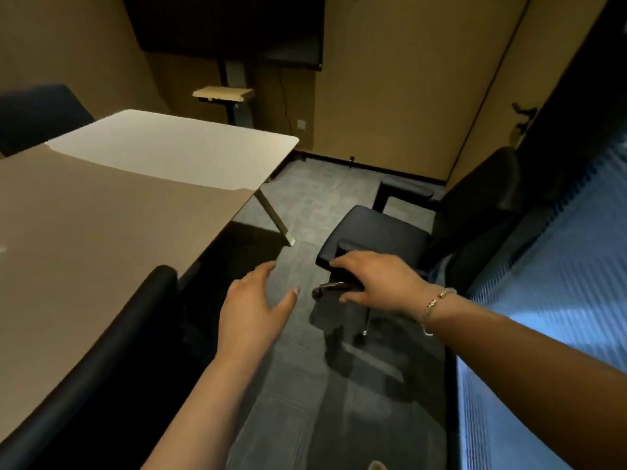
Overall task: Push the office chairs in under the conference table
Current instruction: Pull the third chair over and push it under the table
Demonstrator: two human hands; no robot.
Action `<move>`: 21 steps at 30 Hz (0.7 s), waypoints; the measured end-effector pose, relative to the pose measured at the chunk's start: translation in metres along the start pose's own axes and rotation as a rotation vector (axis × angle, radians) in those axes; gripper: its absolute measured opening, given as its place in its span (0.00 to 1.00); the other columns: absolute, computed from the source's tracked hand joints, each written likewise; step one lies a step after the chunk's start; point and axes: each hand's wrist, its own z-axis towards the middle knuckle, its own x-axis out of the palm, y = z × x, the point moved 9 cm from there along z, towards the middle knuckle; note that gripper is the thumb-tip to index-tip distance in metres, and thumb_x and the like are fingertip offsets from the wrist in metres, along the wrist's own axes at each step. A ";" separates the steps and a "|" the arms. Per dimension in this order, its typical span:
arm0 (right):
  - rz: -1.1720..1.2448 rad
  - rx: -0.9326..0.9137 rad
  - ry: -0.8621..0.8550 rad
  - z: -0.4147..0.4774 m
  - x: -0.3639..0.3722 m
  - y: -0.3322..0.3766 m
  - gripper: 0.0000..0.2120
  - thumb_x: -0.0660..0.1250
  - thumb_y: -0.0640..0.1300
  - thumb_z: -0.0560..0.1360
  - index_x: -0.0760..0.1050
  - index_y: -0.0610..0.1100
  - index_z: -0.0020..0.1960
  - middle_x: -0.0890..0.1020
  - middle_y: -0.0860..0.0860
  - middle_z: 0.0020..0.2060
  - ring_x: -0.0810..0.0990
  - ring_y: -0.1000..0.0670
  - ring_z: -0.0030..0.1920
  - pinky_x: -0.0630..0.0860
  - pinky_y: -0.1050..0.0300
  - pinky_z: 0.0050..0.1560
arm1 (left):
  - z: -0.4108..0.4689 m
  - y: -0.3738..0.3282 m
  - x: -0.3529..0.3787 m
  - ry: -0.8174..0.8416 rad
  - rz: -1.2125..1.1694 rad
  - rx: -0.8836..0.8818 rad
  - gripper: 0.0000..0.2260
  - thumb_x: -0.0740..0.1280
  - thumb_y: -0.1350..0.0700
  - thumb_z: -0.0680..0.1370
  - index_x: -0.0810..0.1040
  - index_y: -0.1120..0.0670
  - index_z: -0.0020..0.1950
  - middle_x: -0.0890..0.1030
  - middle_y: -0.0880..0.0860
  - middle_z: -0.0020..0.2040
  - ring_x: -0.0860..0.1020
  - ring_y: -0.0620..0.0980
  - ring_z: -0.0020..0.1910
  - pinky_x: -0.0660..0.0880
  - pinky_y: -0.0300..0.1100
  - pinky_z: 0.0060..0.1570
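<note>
A black office chair (380, 228) stands on the carpet to the right of the conference table (101, 225), its seat facing the table and its backrest toward the right wall. My right hand (376, 281) rests over the chair's near armrest, fingers curled around it. My left hand (254, 307) hovers open over the carpet between table and chair, touching nothing. A second black chair (101, 351) sits close against the table's near right edge, its backrest top showing at lower left.
A dark blue chair (37, 113) stands at the table's far left side. A screen stand with a small shelf (224, 93) is at the far wall. A glass wall with blue blinds (559, 300) runs along the right. A table leg (274, 218) angles down to the carpet.
</note>
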 end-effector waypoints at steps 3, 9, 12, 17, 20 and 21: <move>-0.042 0.081 0.004 -0.016 -0.020 -0.086 0.35 0.70 0.60 0.72 0.61 0.54 0.74 0.72 0.52 0.68 0.73 0.47 0.64 0.75 0.50 0.56 | 0.031 -0.068 0.052 0.018 -0.068 0.048 0.28 0.70 0.44 0.77 0.69 0.50 0.74 0.75 0.52 0.69 0.71 0.53 0.68 0.73 0.51 0.64; -0.140 0.224 -0.021 -0.046 -0.064 -0.248 0.34 0.71 0.55 0.73 0.60 0.53 0.75 0.71 0.51 0.69 0.73 0.48 0.64 0.77 0.50 0.56 | 0.085 -0.202 0.161 0.101 -0.190 0.131 0.28 0.68 0.49 0.78 0.64 0.49 0.76 0.72 0.53 0.72 0.67 0.53 0.71 0.70 0.51 0.67; -0.145 0.303 -0.041 -0.057 -0.083 -0.310 0.30 0.68 0.51 0.76 0.61 0.53 0.75 0.71 0.51 0.70 0.72 0.47 0.66 0.76 0.48 0.58 | 0.099 -0.250 0.202 0.164 -0.247 0.180 0.27 0.67 0.49 0.79 0.64 0.51 0.77 0.71 0.53 0.73 0.67 0.54 0.72 0.69 0.50 0.65; -0.137 0.425 -0.049 -0.067 -0.091 -0.389 0.27 0.66 0.50 0.78 0.62 0.54 0.74 0.72 0.52 0.69 0.72 0.47 0.65 0.75 0.49 0.58 | 0.132 -0.303 0.248 0.255 -0.260 0.237 0.27 0.66 0.49 0.80 0.62 0.50 0.77 0.68 0.51 0.74 0.63 0.51 0.73 0.66 0.46 0.64; -0.131 0.505 -0.051 -0.071 -0.091 -0.434 0.27 0.66 0.47 0.78 0.63 0.54 0.74 0.71 0.52 0.69 0.71 0.48 0.67 0.75 0.48 0.61 | 0.162 -0.327 0.279 0.302 -0.282 0.256 0.27 0.66 0.49 0.80 0.63 0.50 0.77 0.68 0.51 0.74 0.62 0.51 0.73 0.65 0.46 0.64; -0.132 0.526 -0.050 -0.073 -0.089 -0.448 0.27 0.66 0.45 0.78 0.63 0.54 0.74 0.71 0.52 0.69 0.71 0.48 0.67 0.75 0.48 0.61 | 0.172 -0.334 0.291 0.324 -0.284 0.260 0.27 0.66 0.49 0.80 0.63 0.50 0.77 0.68 0.51 0.74 0.62 0.51 0.73 0.65 0.46 0.64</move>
